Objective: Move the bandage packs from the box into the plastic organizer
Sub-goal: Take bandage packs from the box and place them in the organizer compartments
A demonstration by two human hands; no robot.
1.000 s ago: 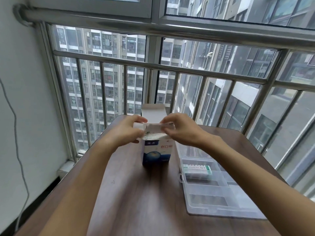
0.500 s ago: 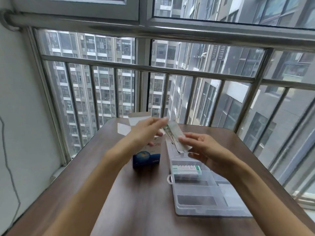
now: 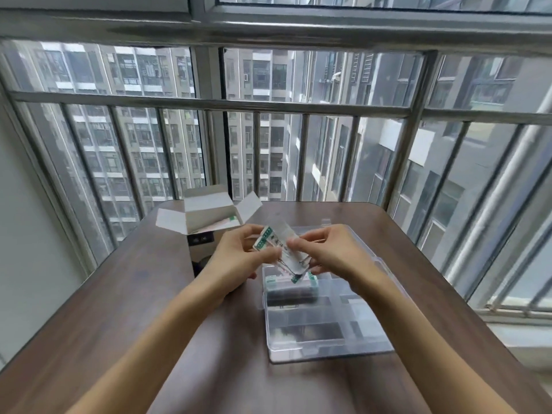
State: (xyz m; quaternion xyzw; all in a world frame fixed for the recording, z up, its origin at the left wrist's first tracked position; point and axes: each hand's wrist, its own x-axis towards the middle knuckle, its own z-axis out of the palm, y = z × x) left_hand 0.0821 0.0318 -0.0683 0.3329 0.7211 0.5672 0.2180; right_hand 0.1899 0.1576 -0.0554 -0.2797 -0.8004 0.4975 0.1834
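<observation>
A white bandage box [image 3: 206,222] stands at the back left of the table with its flaps open and more packs showing inside. To its right lies the clear plastic organizer [image 3: 322,339], lid open, with one green-and-white pack [image 3: 304,284] in a far compartment. Above that end of the organizer I hold a bundle of bandage packs [image 3: 279,249] in a clear sleeve. My left hand [image 3: 239,258] pinches its left side. My right hand [image 3: 331,252] pinches its right side.
The dark wooden table [image 3: 149,324] ends at a barred window [image 3: 301,156] close behind the box. A white wall runs along the left. The organizer's nearer compartments hold nothing that I can see.
Both hands lifted the bundle out of the box and carried it right, over the organizer's far end. The view tilted and shifted.
</observation>
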